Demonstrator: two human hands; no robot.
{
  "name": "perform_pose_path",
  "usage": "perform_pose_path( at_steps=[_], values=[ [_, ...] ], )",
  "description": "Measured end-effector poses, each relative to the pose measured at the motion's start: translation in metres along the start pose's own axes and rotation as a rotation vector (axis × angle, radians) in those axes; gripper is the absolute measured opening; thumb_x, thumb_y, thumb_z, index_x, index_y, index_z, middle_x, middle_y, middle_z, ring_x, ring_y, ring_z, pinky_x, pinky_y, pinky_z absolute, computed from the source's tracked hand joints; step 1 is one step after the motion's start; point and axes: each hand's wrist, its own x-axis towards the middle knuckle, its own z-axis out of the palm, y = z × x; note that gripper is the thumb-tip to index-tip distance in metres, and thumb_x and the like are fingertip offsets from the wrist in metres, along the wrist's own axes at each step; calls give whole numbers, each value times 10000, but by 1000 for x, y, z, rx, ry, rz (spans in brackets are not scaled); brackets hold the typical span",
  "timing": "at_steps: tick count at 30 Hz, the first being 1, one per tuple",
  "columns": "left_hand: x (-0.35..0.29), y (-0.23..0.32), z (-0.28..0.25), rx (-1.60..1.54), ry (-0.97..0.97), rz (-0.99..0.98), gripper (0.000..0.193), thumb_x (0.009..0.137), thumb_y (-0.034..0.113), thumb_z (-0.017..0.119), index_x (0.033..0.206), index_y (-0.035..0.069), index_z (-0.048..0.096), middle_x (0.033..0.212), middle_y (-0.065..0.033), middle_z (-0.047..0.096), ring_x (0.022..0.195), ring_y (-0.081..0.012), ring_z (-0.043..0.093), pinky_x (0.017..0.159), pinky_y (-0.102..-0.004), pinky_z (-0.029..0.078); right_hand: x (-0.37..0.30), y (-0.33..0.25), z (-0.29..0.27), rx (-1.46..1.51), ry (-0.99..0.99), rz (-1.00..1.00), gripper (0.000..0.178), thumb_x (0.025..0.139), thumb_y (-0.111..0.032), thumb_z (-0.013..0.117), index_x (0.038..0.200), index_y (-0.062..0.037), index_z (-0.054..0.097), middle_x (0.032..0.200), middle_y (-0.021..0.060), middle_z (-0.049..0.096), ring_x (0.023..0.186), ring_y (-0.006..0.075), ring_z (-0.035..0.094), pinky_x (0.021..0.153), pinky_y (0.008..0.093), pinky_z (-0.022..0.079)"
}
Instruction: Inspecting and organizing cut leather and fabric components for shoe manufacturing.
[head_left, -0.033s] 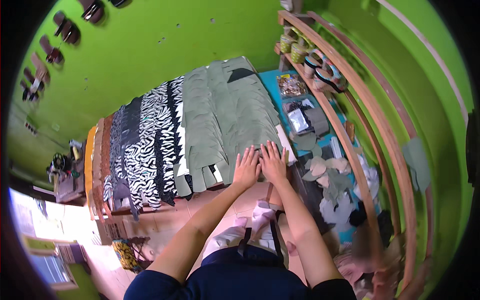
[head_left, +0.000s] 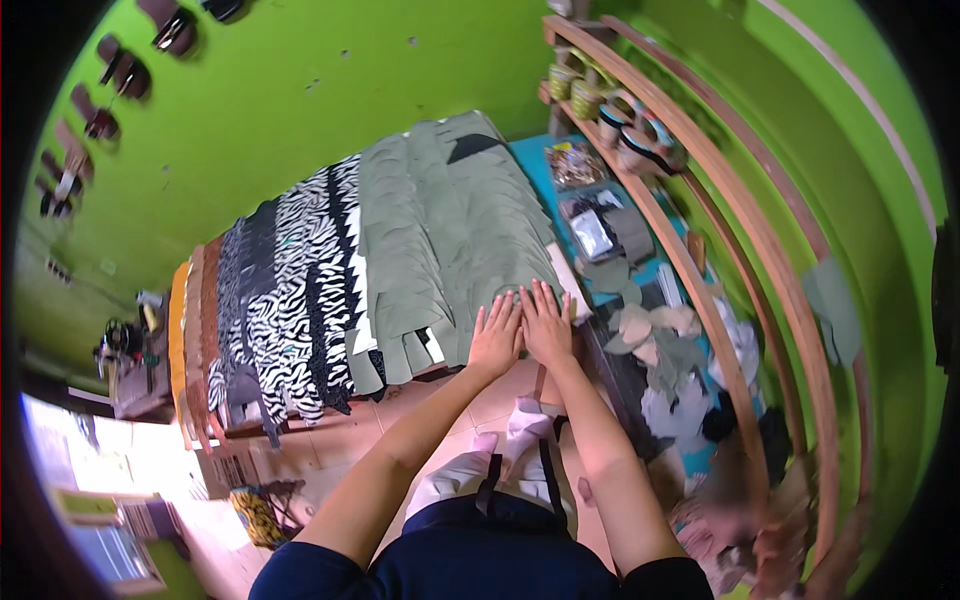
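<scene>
- Left grip (head_left: 493, 338): palm down, fingers lightly spread, pinching nothing; it appears to rest on the near end of the grey-green pieces (head_left: 450, 220).
- Right grip (head_left: 546, 325): also flat and spread, just beside the left, at the same end.
- For good work here, I would keep both palms level and press lightly, since the overlapping rows look easy to slide out of line.
- The grey-green pieces lie in rows on the right part of the surface (head_left: 240, 433).
- Left of them: zebra-print pieces (head_left: 285, 305), then brown pieces (head_left: 211, 290), then orange pieces (head_left: 180, 320).
- Right of them: loose scraps (head_left: 660, 360) and a wooden rack (head_left: 780, 270) bearing sandals (head_left: 640, 150).
- Beyond them: a green wall (head_left: 280, 100).
- Below their near end: a tiled floor (head_left: 400, 405).
</scene>
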Motion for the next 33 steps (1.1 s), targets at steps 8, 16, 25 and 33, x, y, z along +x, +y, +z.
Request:
perform_pose_path(
  at_steps=[8, 16, 25, 33],
  values=[
    [-2, 67, 32, -31, -56, 398, 501, 806, 217, 422, 1264, 27, 349, 1346, -116, 301, 1264, -242, 249, 1027, -422, 183, -79, 40, -5, -73, 44, 352, 533, 820, -197, 422, 1320, -93, 266, 1389, 82, 217, 1300, 207, 150, 1034, 498, 56],
    [8, 150, 87, -258, -216, 570, 339, 811, 246, 437, 1089, 61, 499, 1162, -117, 487, 1116, -262, 438, 959, -398, 308, -150, 117, -10, 34, 54, 652, 475, 809, -250, 485, 1239, -80, 376, 1281, 128, 356, 1230, 268, 278, 1014, 456, 184],
    [23, 160, 149, -272, -333, 511, 411, 771, 184, 512, 1152, 44, 451, 1188, -118, 453, 1083, -281, 454, 903, -379, 362, -167, 166, 18, 19, 269, 744, 273, 775, -163, 507, 1023, -50, 527, 943, 107, 531, 918, 277, 504, 801, 375, 409],
    [58, 159, 169, -218, -186, 455, 539, 721, 110, 492, 1227, 1, 341, 1280, -155, 355, 1142, -297, 392, 939, -393, 328, -126, 192, 40, 162, 297, 794, 241, 782, -233, 535, 925, -41, 564, 884, 130, 584, 802, 290, 569, 676, 360, 457]
  ],
)
